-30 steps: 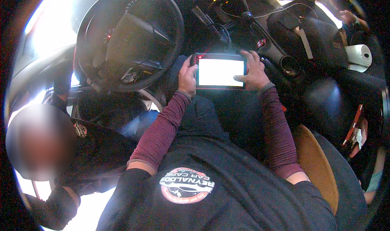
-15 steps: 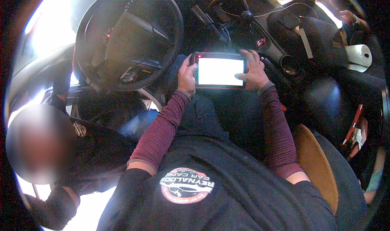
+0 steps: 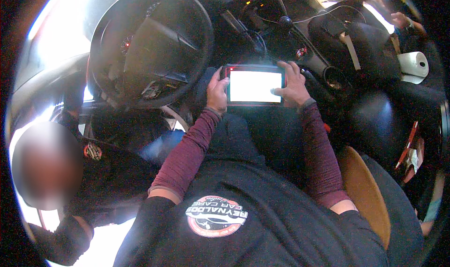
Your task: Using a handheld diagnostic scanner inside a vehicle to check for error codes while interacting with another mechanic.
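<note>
I sit in a car's driver seat and hold a dark tablet (image 3: 254,85) with a bright white screen over my lap. My left hand (image 3: 217,92) grips its left edge, thumb on the front. My right hand (image 3: 293,85) grips the right edge, its thumb lying on the screen. Both forearms wear maroon sleeves. The steering wheel (image 3: 150,46) sits just left of the tablet.
Another person (image 3: 70,182) in dark clothes crouches at the open door on my left. The gear lever and centre console (image 3: 286,27) lie beyond the tablet. A white paper roll (image 3: 415,65) rests on the passenger seat (image 3: 375,56). A red-handled tool (image 3: 408,145) lies at right.
</note>
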Demonstrator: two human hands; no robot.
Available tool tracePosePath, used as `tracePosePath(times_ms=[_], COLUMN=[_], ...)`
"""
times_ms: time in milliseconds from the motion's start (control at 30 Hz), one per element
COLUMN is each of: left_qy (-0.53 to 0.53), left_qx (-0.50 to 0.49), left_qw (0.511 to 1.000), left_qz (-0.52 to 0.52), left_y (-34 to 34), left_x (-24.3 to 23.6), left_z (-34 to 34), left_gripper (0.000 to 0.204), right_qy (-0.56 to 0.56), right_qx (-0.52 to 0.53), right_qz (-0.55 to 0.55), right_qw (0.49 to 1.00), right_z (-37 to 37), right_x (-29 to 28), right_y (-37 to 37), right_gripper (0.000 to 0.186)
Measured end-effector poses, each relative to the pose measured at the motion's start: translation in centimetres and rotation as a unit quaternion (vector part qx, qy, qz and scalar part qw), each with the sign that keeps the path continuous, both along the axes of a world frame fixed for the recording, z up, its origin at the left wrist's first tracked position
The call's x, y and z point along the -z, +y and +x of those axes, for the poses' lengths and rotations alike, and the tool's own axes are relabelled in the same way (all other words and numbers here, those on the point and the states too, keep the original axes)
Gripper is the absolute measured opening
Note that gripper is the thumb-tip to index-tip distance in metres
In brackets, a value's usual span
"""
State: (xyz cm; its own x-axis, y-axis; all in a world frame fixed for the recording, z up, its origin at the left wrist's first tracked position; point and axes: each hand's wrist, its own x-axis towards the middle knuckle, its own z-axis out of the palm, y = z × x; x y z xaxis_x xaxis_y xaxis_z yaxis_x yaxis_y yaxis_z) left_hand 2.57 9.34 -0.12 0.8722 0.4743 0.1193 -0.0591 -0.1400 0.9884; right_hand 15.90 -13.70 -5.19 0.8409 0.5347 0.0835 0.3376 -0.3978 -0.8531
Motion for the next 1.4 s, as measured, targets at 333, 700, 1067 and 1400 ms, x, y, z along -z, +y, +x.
tracePosePath(times_ms=[333, 700, 1067, 1400], left_qy=[0.008, -0.007, 0.002, 0.001], left_qx=[-0.001, 0.007, 0.011, -0.021], left_qw=[0.999, 1.000, 1.000, 0.997], left_qz=[-0.038, -0.017, -0.012, 0.070], left_y=[-1.5, -1.0, -0.2, -0.3], left_x=[-2.2, -1.2, -0.6, -0.5], left_z=[-0.2, 0.2, 0.2, 0.2], left_gripper=[0.049, 0.049, 0.056, 0.046], right_qy=[-0.018, -0.013, -0.012, -0.001], right_qx=[0.009, 0.000, 0.025, 0.026], right_qz=[-0.015, 0.010, 0.007, 0.029], right_qw=[1.000, 1.000, 1.000, 0.999], right_z=[0.0, 0.2, 0.2, 0.0], right_x=[0.1, 0.6, 0.8, 0.8], right_y=[0.5, 0.4, 0.7, 0.6], right_gripper=[0.097, 0.095, 0.084, 0.079])
